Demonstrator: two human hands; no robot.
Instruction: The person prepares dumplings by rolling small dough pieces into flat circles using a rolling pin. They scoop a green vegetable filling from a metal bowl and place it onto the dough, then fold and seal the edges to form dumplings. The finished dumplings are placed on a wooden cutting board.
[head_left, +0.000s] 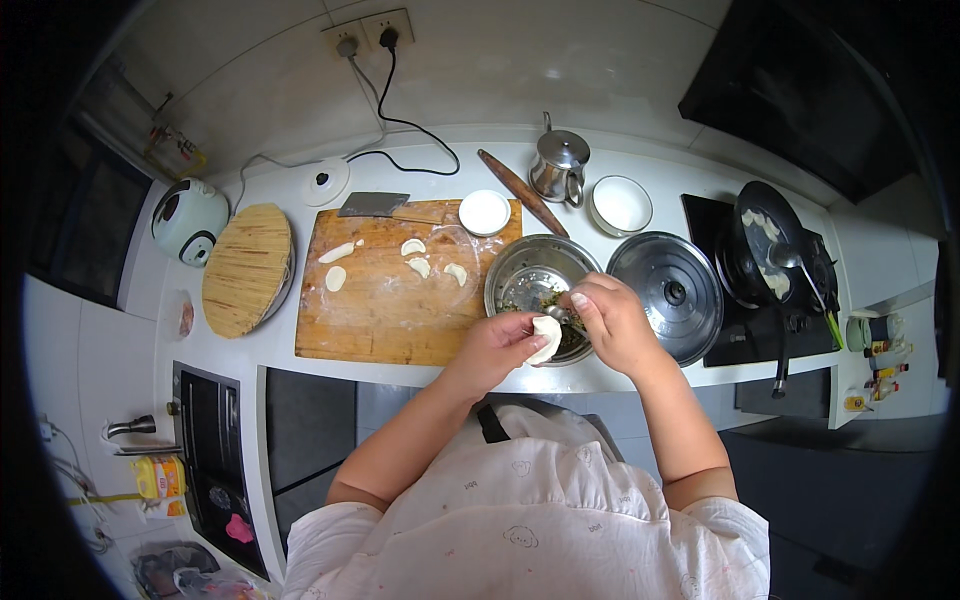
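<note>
Over the near edge of a steel bowl (505, 268), my left hand (497, 349) pinches a round white dumpling wrapper (545, 341). My right hand (612, 322) is closed on a metal spoon (559, 314), its tip low in the bowl beside the wrapper. Greenish chopped filling (550, 299) shows in the bowl around the spoon; my hands hide part of it. To the left, a floured wooden board (380, 325) carries several folded dumplings (418, 266), a strip of dough (340, 252) and a flat dough piece (336, 279).
A cleaver (373, 205) and a small white bowl (484, 212) lie along the board's far edge. Behind stand a rolling pin (522, 192), a steel pot (560, 165) and a white bowl (620, 205). A lid (665, 298) and a frying pan (750, 225) with dumplings are at right.
</note>
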